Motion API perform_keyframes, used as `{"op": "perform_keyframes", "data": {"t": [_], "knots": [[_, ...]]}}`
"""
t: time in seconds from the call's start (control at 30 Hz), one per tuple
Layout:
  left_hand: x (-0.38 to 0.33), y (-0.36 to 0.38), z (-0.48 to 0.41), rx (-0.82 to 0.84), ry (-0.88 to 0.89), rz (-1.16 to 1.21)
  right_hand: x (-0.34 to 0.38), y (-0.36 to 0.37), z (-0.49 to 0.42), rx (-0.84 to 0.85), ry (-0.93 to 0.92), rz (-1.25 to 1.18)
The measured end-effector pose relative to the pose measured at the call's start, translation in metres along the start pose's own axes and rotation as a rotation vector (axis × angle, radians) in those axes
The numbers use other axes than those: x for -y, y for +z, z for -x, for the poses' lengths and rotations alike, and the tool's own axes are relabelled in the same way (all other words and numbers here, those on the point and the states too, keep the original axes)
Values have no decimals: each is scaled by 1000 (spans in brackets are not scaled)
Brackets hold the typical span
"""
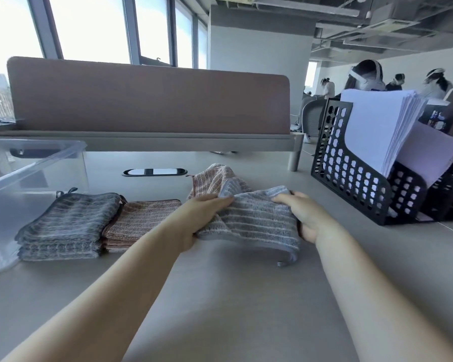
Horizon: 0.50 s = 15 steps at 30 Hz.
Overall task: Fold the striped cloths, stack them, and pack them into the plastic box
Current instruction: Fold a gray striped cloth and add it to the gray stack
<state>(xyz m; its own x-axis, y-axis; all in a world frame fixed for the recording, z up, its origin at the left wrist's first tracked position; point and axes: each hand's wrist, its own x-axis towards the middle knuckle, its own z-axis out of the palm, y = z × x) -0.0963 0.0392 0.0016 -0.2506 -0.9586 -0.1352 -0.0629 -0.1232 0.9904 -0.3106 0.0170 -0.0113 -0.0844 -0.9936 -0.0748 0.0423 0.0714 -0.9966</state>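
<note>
A grey striped cloth [256, 220] lies rumpled at the middle of the table. My left hand [202, 218] grips its left edge and my right hand [302, 215] grips its right edge. Behind it lies an unfolded pink-brown striped cloth [215, 178], partly covered by the grey one. To the left sits a folded stack of grey striped cloths [68, 226], and beside it a folded pink-brown striped cloth [139, 220]. The clear plastic box [29, 173] stands at the far left.
A black perforated file holder [356, 178] with white papers stands at the right. A brown desk divider [147, 100] runs across the back, with a cable port [154, 171] in the table before it. People sit at desks far right.
</note>
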Motion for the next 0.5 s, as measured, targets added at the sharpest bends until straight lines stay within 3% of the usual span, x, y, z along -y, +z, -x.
{"op": "perform_keyframes", "data": {"t": [0.1, 0.23, 0.37, 0.5], "knots": [[-8, -9, 2, -37, 21, 137, 5, -6, 1, 39, -74, -130], [-12, -18, -6, -175, 84, 25, 13, -17, -2, -13, -187, -266], [-3, -3, -6, 4, -107, -256, 15, -15, -5, 74, -217, -306], [11, 17, -11, 57, -120, -468, 14, -11, -1, 205, -234, -233]]}}
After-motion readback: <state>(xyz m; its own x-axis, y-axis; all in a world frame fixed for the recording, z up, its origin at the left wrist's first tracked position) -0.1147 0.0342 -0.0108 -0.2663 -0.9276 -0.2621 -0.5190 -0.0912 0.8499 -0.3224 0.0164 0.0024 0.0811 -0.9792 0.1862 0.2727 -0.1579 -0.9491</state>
